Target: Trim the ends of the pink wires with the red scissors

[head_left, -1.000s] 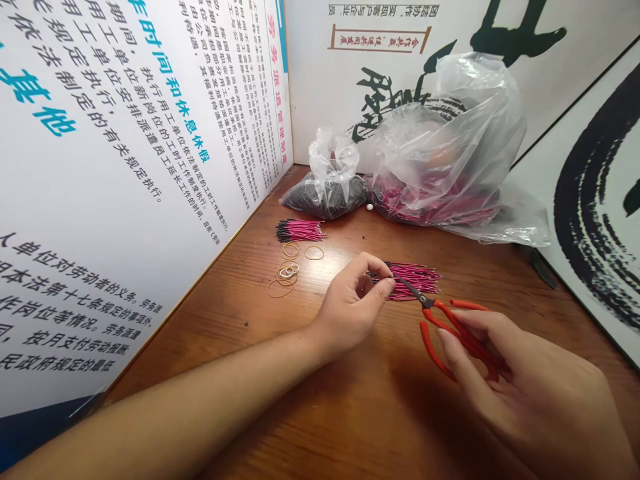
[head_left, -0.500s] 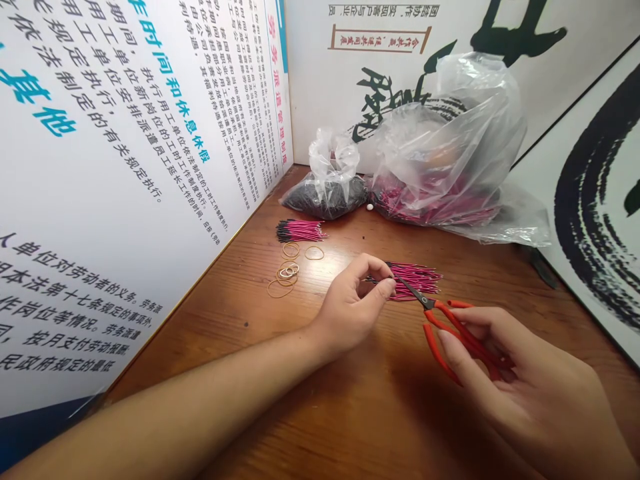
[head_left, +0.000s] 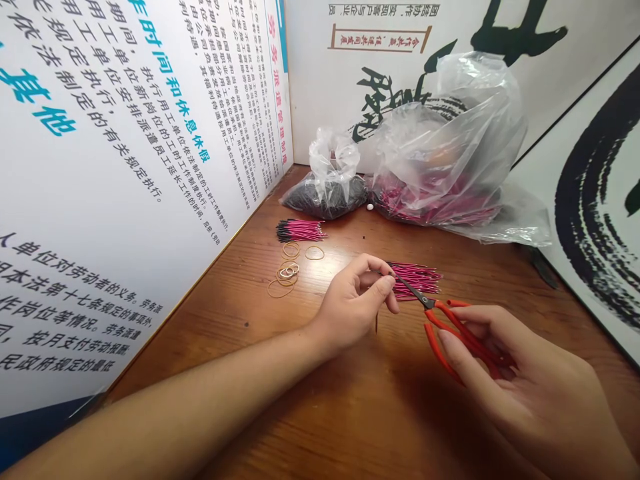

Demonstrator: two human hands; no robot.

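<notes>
In the head view my left hand (head_left: 357, 297) pinches something small and dark between thumb and forefinger, mostly hidden by the fingertips. A thin brownish strand (head_left: 377, 324) hangs below that hand; I cannot make out what it is. Orange-handled scissors (head_left: 463, 340) are held in my right hand (head_left: 530, 373), its thumb and fingers on the handles. Their narrow dark blades point at the left fingertips, and the handles are spread apart. Behind the fingers and blades lies a loose pile of pink wires (head_left: 417, 277) on the wooden table (head_left: 320, 413).
A neat bundle of pink wires with black ends (head_left: 300, 231) lies farther back. Several rubber bands (head_left: 281, 287) are scattered nearer me. Behind stand a clear bag of black pieces (head_left: 327, 197) and a larger bag of pink wires (head_left: 445, 193). Printed panels (head_left: 150, 280) border the table.
The lower fingers of my left hand have extended, and the thin strand now shows below it. My right hand and the scissors have barely moved.
</notes>
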